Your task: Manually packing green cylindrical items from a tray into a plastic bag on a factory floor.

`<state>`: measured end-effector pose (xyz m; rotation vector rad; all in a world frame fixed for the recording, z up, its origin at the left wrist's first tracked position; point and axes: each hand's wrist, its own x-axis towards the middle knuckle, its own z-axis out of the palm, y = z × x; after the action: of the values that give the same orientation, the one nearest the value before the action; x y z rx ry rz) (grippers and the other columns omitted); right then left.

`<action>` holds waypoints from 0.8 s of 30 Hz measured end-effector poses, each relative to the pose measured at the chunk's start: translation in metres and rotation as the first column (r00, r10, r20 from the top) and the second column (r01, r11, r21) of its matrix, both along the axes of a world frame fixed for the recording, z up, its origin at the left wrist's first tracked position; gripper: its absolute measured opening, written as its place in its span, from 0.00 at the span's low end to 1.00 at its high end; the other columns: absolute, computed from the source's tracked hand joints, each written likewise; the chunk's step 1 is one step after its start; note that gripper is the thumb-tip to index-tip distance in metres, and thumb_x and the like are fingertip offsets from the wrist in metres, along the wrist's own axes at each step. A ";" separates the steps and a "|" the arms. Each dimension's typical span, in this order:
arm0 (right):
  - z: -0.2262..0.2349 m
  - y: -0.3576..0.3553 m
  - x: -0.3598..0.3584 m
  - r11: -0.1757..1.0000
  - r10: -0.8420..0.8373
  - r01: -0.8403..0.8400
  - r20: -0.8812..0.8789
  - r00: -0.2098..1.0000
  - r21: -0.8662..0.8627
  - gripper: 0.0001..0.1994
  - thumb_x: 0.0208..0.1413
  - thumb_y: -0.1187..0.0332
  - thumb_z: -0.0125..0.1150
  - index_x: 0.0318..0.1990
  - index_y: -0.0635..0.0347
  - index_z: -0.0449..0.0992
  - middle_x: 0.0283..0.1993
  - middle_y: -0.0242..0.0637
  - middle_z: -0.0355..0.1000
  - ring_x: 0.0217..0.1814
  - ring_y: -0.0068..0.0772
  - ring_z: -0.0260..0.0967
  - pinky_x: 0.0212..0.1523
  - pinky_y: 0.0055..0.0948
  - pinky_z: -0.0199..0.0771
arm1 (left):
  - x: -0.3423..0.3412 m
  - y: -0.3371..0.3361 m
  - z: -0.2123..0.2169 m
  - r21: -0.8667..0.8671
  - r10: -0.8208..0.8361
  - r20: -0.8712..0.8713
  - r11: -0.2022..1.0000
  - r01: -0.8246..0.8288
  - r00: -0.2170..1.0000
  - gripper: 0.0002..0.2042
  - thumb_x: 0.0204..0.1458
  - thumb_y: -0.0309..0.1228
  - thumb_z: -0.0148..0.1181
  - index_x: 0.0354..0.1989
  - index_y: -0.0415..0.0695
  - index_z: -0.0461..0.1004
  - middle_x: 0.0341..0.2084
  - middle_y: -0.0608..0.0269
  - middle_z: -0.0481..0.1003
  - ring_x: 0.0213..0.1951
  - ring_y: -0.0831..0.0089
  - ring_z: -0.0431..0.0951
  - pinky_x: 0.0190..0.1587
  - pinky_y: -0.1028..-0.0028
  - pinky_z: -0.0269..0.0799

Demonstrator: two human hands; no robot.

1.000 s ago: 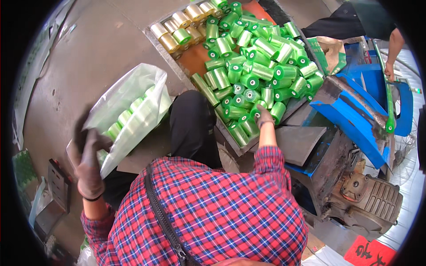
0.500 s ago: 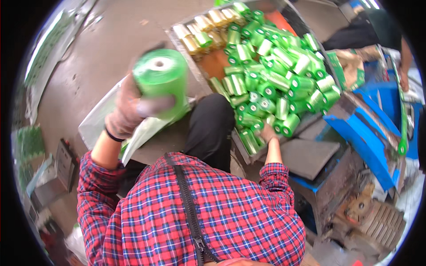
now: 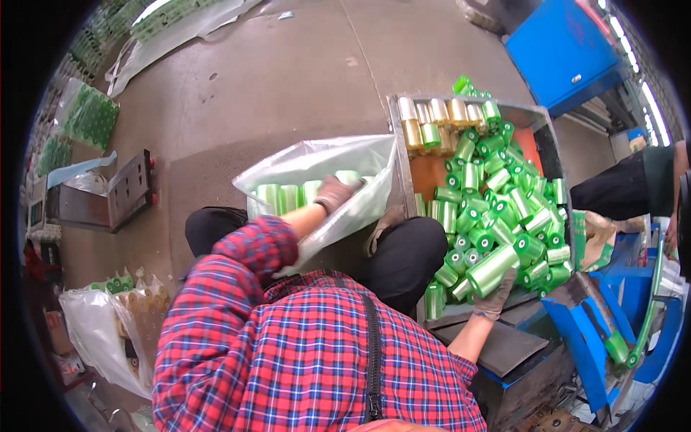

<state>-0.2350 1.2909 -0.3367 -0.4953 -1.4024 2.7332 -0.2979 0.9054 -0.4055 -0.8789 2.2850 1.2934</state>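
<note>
My left hand [image 3: 337, 193], in a grey glove, reaches into the mouth of a clear plastic bag [image 3: 317, 162] that holds a row of pale green film rolls [image 3: 284, 196]. Its fingers rest among the rolls, and the plastic hides whether they grip one. My right hand [image 3: 495, 302], also gloved, is closed under a large green roll [image 3: 493, 270] at the near end of a metal tray [image 3: 398, 137]. The tray is heaped with several small green rolls [image 3: 504, 194] and a few gold ones [image 3: 432, 115]. My black-trousered knees lie between bag and tray.
Another person in dark clothes [image 3: 622, 191] works at the right edge. Blue machine parts [image 3: 612, 338] stand at lower right and a blue cabinet [image 3: 565, 43] at the top. A metal block [image 3: 129, 189] and bags of green rolls [image 3: 86, 115] lie left on the concrete floor.
My left hand lifted a green roll up toward my head, then brought it down into the plastic bag. My right hand stayed at the tray's near end and now holds a large roll.
</note>
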 end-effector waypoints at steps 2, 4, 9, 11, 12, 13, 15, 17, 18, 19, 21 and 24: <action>0.046 -0.041 -0.011 0.879 0.395 -0.436 -0.220 0.892 -0.191 0.36 0.46 0.44 0.55 0.57 0.58 0.56 0.51 0.44 0.62 0.47 0.44 0.64 0.43 0.46 0.69 | -0.014 0.022 -0.002 -0.095 -0.027 0.135 0.995 0.040 0.991 0.45 0.37 0.61 0.53 0.52 0.29 0.57 0.53 0.40 0.59 0.54 0.53 0.64 0.52 0.65 0.62; 0.084 -0.104 -0.016 0.761 0.551 -0.593 -0.220 0.805 -0.265 0.33 0.49 0.46 0.51 0.57 0.60 0.56 0.50 0.47 0.63 0.44 0.46 0.66 0.40 0.50 0.70 | -0.007 0.033 -0.012 -0.246 0.023 0.027 0.969 -0.016 0.999 0.45 0.38 0.61 0.52 0.55 0.33 0.53 0.53 0.42 0.59 0.54 0.54 0.63 0.52 0.64 0.62; 0.064 -0.273 -0.038 0.371 0.846 -0.826 0.212 0.489 0.424 0.26 0.54 0.54 0.46 0.51 0.71 0.62 0.47 0.47 0.66 0.50 0.35 0.65 0.49 0.28 0.64 | 0.095 0.000 -0.026 -0.343 -0.676 -0.315 0.736 0.584 0.666 0.23 0.47 0.39 0.49 0.48 0.36 0.62 0.44 0.42 0.67 0.46 0.53 0.70 0.46 0.62 0.66; 0.034 -0.336 -0.037 -0.007 0.684 -0.676 0.497 0.534 0.737 0.46 0.43 0.41 0.54 0.58 0.75 0.47 0.59 0.63 0.51 0.62 0.50 0.51 0.58 0.32 0.56 | 0.125 0.002 0.015 -0.381 -0.778 0.041 0.568 0.729 0.627 0.17 0.44 0.34 0.52 0.42 0.37 0.68 0.40 0.45 0.71 0.44 0.54 0.72 0.43 0.60 0.68; -0.012 -0.355 -0.044 -0.115 0.692 -0.623 0.513 0.508 0.773 0.50 0.42 0.39 0.53 0.59 0.76 0.42 0.60 0.64 0.47 0.63 0.53 0.49 0.60 0.34 0.53 | 0.131 0.003 0.027 -0.396 -0.786 0.071 0.543 0.740 0.614 0.18 0.43 0.33 0.52 0.42 0.36 0.68 0.32 0.46 0.73 0.40 0.52 0.73 0.42 0.60 0.69; -0.038 -0.373 -0.045 -0.365 0.591 -0.542 0.639 0.493 0.757 0.49 0.43 0.38 0.50 0.60 0.73 0.41 0.61 0.64 0.47 0.62 0.54 0.50 0.60 0.35 0.53 | 0.131 -0.001 0.043 -0.393 -0.755 0.134 0.554 0.734 0.642 0.16 0.42 0.34 0.53 0.39 0.37 0.69 0.31 0.47 0.73 0.38 0.53 0.74 0.40 0.61 0.70; -0.085 -0.382 -0.051 -0.408 0.596 -0.400 0.571 0.565 0.821 0.44 0.47 0.39 0.46 0.60 0.69 0.45 0.60 0.64 0.47 0.61 0.55 0.52 0.58 0.35 0.57 | 0.123 -0.021 0.083 -0.398 -0.782 0.176 0.498 0.770 0.597 0.14 0.41 0.36 0.55 0.33 0.38 0.72 0.29 0.48 0.74 0.34 0.56 0.76 0.36 0.63 0.71; -0.073 -0.368 -0.072 -0.452 0.618 -0.449 0.634 0.465 0.771 0.39 0.49 0.41 0.44 0.60 0.65 0.51 0.59 0.59 0.53 0.60 0.51 0.54 0.57 0.34 0.57 | 0.126 -0.067 0.081 -0.584 -0.855 0.066 0.385 0.715 0.515 0.16 0.38 0.42 0.59 0.27 0.40 0.73 0.27 0.50 0.74 0.31 0.58 0.76 0.34 0.64 0.72; -0.046 -0.347 -0.096 -0.499 0.616 -0.504 0.698 0.366 0.705 0.37 0.50 0.43 0.45 0.60 0.62 0.53 0.58 0.54 0.57 0.60 0.48 0.55 0.57 0.34 0.58 | 0.126 -0.089 0.098 -0.664 -0.805 0.233 0.279 0.694 0.546 0.18 0.36 0.44 0.61 0.28 0.42 0.73 0.25 0.53 0.74 0.31 0.61 0.76 0.35 0.64 0.72; 0.024 -0.329 -0.098 -0.584 0.678 -0.371 0.685 0.265 0.722 0.33 0.50 0.44 0.45 0.57 0.60 0.58 0.55 0.50 0.60 0.56 0.47 0.59 0.55 0.34 0.60 | 0.147 -0.127 0.080 -0.867 -0.727 0.306 0.054 0.496 0.615 0.19 0.36 0.44 0.60 0.32 0.42 0.73 0.28 0.53 0.74 0.34 0.62 0.76 0.39 0.65 0.71; -0.021 -0.229 -0.192 -0.189 0.944 0.500 0.298 -0.146 0.845 0.25 0.49 0.46 0.49 0.48 0.56 0.70 0.46 0.44 0.70 0.44 0.44 0.69 0.46 0.34 0.67 | 0.129 -0.182 0.105 -0.657 -0.753 0.436 0.108 0.746 0.493 0.28 0.36 0.37 0.57 0.49 0.36 0.66 0.43 0.49 0.70 0.50 0.62 0.68 0.58 0.66 0.55; 0.099 -0.255 -0.126 -0.509 0.740 -0.077 0.482 0.469 0.857 0.18 0.47 0.57 0.56 0.41 0.59 0.73 0.40 0.43 0.72 0.41 0.40 0.70 0.40 0.30 0.70 | 0.145 -0.151 0.156 -0.742 -0.658 0.462 0.082 0.666 0.595 0.45 0.27 0.44 0.63 0.58 0.37 0.54 0.57 0.49 0.58 0.62 0.60 0.50 0.64 0.65 0.36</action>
<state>-0.3609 1.0360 -0.2373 1.2401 -3.2614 0.3526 -0.1525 0.7544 -0.2491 0.1127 2.7253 -0.4439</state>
